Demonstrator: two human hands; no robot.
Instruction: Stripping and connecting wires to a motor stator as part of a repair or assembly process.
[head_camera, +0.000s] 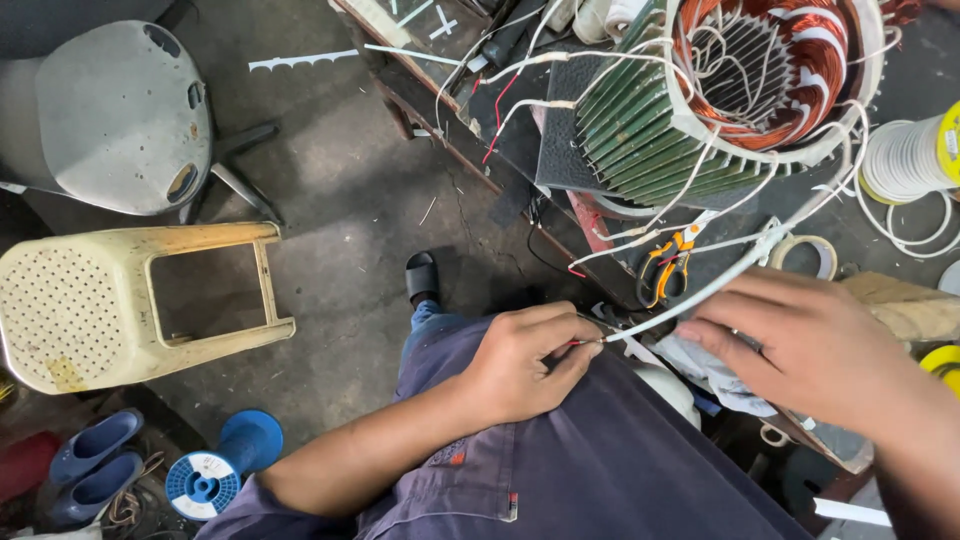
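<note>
A white sleeved lead runs down from the motor stator to the lap, its red wire tip pinched between the left hand's thumb and forefinger. The right hand grips the same sleeve just beside it, fingers curled over. Inside the stator's green-ribbed shell sit copper windings. Orange-handled scissors lie on the bench edge, a tape roll near them. On the floor lies a tipped cream stool.
</note>
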